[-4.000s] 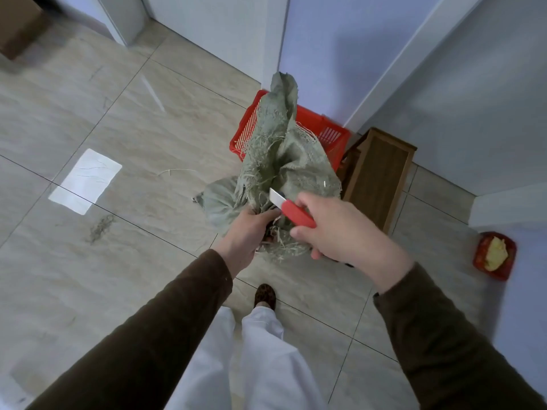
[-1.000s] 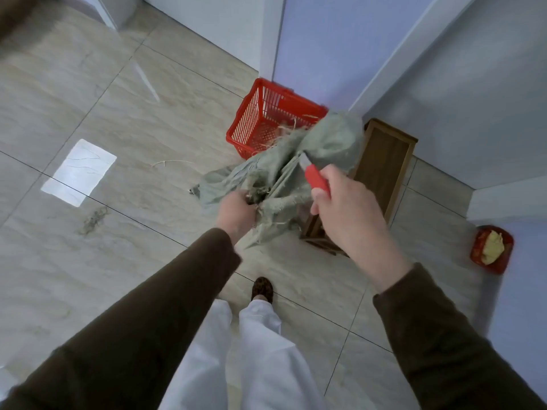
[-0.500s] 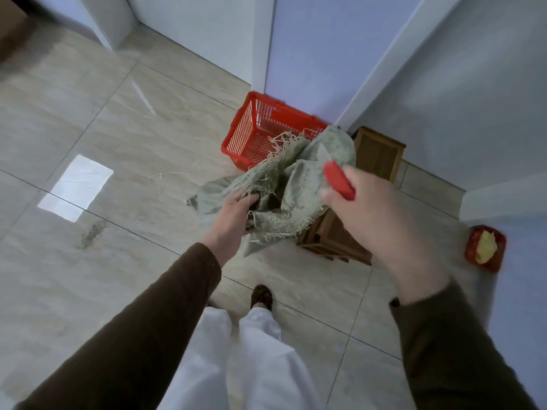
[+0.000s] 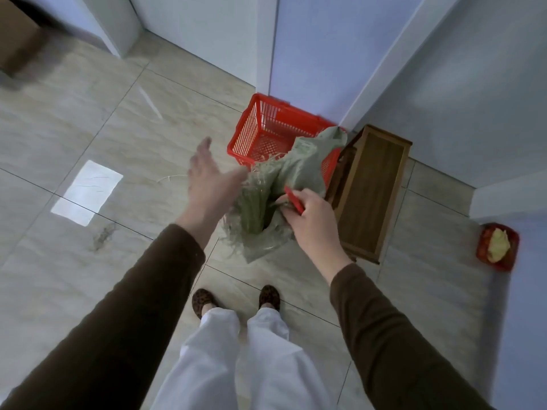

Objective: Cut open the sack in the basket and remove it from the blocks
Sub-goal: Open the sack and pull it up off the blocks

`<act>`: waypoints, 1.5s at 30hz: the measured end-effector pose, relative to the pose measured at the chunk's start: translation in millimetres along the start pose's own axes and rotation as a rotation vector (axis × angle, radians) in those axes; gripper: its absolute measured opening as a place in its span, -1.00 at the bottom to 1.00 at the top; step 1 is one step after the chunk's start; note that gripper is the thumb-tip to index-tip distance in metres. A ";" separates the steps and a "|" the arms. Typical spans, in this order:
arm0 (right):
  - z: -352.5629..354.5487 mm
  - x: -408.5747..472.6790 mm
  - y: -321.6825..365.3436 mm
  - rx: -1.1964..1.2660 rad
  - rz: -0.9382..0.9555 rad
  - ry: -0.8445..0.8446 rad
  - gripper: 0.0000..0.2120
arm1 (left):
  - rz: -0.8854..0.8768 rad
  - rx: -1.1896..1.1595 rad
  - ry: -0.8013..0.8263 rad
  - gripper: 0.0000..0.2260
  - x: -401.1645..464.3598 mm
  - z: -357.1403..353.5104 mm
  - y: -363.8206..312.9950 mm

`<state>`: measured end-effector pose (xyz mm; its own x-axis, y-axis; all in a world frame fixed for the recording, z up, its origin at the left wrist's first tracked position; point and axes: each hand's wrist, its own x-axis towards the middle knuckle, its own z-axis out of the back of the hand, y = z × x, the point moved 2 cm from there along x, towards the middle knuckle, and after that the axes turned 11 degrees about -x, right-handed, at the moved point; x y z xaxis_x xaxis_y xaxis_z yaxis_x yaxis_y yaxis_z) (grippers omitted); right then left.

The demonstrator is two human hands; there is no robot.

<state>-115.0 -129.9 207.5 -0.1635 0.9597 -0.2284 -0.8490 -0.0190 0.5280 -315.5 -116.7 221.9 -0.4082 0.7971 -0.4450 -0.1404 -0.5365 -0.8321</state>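
From the head view, looking down past my dark brown sleeves, my left hand (image 4: pixel 207 184) is lifted above the tiled floor (image 4: pixel 97 119) with its fingers spread and nothing in its grip; it is blurred, and its thumb side sits just beside the frayed edge of the sack (image 4: pixel 284 184) without clearly touching it. My right hand (image 4: pixel 310 220) is curled tight, its grip pinching a bunch of the sack's green weave together with a red-handled cutter (image 4: pixel 294 199), whose handle pokes out above my fingers; I cannot make out its blade. The sack hangs loose and ragged from that hand, its upper end draped over the near right corner of the red basket (image 4: pixel 263 134), its lower end trailing towards the floor. The basket stands on the floor at the base of the wall, and the mesh bottom I can see looks bare. Just to the right of it stands a wooden stool (image 4: pixel 373 190), touching or nearly touching the basket. Farther right, by the wall, lies a small red tray (image 4: pixel 485 247) holding something yellow. My two patterned slippers (image 4: pixel 204 301) stand below the sack.
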 end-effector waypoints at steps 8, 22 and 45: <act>-6.2 -31.3 -6.8 0.098 0.159 -0.124 -0.89 | 0.054 0.623 0.391 -0.68 25.8 -58.5 8.8; 37.5 1.9 -65.6 -0.149 -0.371 0.087 -0.76 | 0.309 -0.809 0.059 -0.92 3.7 -8.2 53.9; -14.4 82.8 30.5 0.492 -0.121 0.116 -0.75 | 0.084 -0.557 0.028 -0.81 13.1 -7.7 7.7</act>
<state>-161.7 -55.1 192.9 -0.1569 0.9090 -0.3862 -0.5333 0.2511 0.8078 -315.1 -108.2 207.1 -0.3725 0.7688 -0.5197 0.3917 -0.3774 -0.8391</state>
